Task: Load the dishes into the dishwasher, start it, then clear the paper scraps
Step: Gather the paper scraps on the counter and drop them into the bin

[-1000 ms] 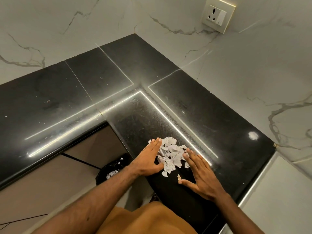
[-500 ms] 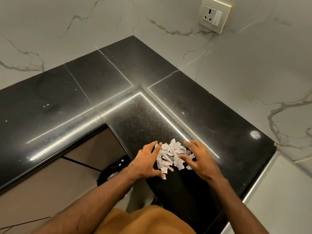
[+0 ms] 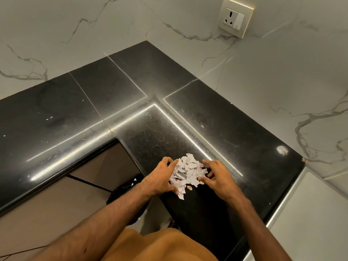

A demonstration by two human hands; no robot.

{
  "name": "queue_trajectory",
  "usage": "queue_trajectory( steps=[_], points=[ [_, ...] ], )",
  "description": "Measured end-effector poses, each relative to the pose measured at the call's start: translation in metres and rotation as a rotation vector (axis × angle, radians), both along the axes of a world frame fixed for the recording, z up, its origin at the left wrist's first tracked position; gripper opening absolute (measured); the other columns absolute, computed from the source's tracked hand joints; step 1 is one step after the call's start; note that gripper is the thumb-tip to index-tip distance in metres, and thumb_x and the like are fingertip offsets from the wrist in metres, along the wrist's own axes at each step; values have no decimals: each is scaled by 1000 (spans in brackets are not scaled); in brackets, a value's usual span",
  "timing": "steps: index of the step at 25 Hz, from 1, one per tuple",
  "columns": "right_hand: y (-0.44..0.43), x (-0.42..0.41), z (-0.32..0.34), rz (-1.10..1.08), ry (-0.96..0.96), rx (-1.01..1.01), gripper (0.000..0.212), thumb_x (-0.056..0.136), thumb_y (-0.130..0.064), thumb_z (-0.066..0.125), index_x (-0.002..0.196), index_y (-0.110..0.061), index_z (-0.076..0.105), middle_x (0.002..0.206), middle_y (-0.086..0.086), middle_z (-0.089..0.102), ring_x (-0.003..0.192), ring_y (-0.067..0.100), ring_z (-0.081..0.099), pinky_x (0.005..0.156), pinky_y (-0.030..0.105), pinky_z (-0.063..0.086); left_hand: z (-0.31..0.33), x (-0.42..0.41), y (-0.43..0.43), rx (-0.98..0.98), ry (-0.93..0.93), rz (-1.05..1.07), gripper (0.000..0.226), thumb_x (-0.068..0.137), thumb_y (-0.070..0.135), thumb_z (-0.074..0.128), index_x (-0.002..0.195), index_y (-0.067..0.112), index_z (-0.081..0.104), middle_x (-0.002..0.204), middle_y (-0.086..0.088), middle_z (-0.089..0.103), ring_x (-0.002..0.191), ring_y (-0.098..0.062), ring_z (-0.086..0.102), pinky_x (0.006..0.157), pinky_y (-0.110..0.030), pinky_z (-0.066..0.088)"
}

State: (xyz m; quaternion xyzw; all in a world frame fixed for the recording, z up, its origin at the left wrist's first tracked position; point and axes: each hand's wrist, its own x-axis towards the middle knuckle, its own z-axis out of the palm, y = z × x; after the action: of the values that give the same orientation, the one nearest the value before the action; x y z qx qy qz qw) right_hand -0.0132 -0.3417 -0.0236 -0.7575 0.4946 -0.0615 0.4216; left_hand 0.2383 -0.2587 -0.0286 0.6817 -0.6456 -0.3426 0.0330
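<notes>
Black stone counter (image 3: 105,102) wrapped the corner, marble wall (image 3: 282,76) behind it, 1 socket plate (image 3: 235,20) up top, black bin bag (image 3: 125,187) sat below the counter's edge.

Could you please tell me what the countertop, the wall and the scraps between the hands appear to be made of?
Countertop: polished black stone, probably granite; it mirrors the light in streaks and shows joints.
Wall: white marble or marble-look tile, with grey veins.
Scraps: thin white printed paper, with torn edges and faint lettering.

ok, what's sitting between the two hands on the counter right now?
Head view: a heap of torn paper scraps fills the gap between the left hand and right hand, on the black counter. Both hands touch it.
</notes>
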Motion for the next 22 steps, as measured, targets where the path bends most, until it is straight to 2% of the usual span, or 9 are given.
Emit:
queue_trajectory(
  steps=[3,5,10,12,14,17,19,22],
  points=[
    [1,-8,-1,-2,106,67,81,87,-28,84,155,-34,39,128,-13,45,93,9,65,87,30,60,0,-1,4,8,-9,8,123,72,47,90,164,19,13,154,0,20,138,-16,36,121,-33,36],
    [6,-3,-1,0,98,99,80,88,-22,82,155,-32,40,124,-11,44,95,10,64,86,27,60,1,-6,3,2,2,22,120,75,45,89,164,18,14,154,1,21,137,-15,38,121,-31,36],
    [5,11,1,13,38,73,74,90,-24,80,153,-32,44,127,-9,47,99,9,61,90,27,59,5,-19,-2,-20,61,74,113,78,39,88,163,19,17,156,2,21,135,-17,45,117,-31,39],
    [-2,7,3,31,65,52,80,88,-35,82,156,-33,39,130,-10,43,101,9,61,88,29,59,7,-16,-1,-41,31,62,117,75,43,89,163,20,16,156,2,20,137,-17,41,117,-31,39],
    [-9,5,6,74,108,52,99,78,-54,86,158,-36,30,134,-10,36,106,8,57,89,27,56,7,-12,-1,-49,-20,22,123,72,48,90,164,21,12,158,3,16,142,-17,34,118,-35,40],
    [-9,15,3,158,176,29,130,61,-72,87,162,-45,10,140,-8,26,123,13,46,104,39,52,8,-14,-5,-36,-97,-54,131,69,51,91,164,25,5,163,2,8,147,-21,25,116,-44,43],
    [-6,27,-3,215,223,-27,138,56,-75,86,162,-48,2,143,-8,22,129,16,40,107,44,50,8,-20,-11,-28,-145,-86,132,68,51,91,163,25,5,163,-1,12,148,-23,23,113,-48,46],
    [-2,43,-7,244,264,-93,132,62,-66,88,162,-43,6,138,-4,24,126,17,40,104,44,52,8,-24,-19,-14,-181,-123,130,68,48,92,163,23,8,158,-3,23,144,-24,28,110,-47,48]
  ],
)
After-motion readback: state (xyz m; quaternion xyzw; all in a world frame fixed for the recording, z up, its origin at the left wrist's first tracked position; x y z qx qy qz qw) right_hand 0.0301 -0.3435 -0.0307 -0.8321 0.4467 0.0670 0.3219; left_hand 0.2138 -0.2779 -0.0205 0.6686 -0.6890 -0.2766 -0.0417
